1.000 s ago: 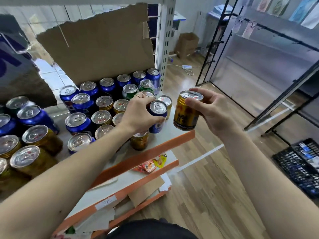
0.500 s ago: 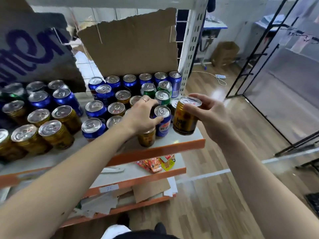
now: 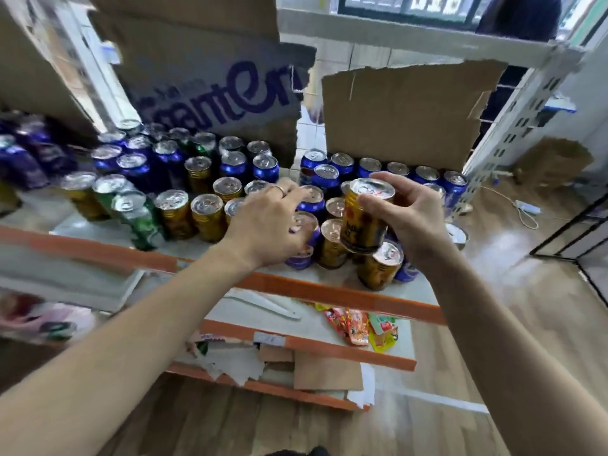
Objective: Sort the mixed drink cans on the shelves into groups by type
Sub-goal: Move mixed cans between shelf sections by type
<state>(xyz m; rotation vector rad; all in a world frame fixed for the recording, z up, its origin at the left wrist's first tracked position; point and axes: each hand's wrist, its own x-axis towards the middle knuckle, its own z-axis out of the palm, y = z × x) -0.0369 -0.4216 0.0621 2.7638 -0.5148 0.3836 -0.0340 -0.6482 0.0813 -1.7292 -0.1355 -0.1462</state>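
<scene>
Mixed drink cans stand on a shelf point(image 3: 332, 292) with an orange front edge: blue cans point(image 3: 342, 162) mostly at the back, gold cans point(image 3: 207, 215) in front, green cans point(image 3: 138, 218) at the left. My left hand point(image 3: 263, 225) reaches over the front cans, its fingers curled round the top of a blue can point(image 3: 302, 255) that stands near the shelf's front edge. My right hand point(image 3: 411, 215) grips a gold can point(image 3: 365, 218), tilted and held above other gold cans point(image 3: 378, 268).
Torn cardboard sheets point(image 3: 401, 110) lean behind the cans. A lower shelf holds snack packets point(image 3: 358, 324) and paper scraps. A white upright post point(image 3: 513, 126) ends the shelf at right. Beyond it lie wooden floor, a cardboard box point(image 3: 556, 159) and a black rack point(image 3: 575, 232).
The view has swung left, showing more of the shelf. My left hand has lowered the blue can among the front cans. My right hand has brought the gold can closer to it.
</scene>
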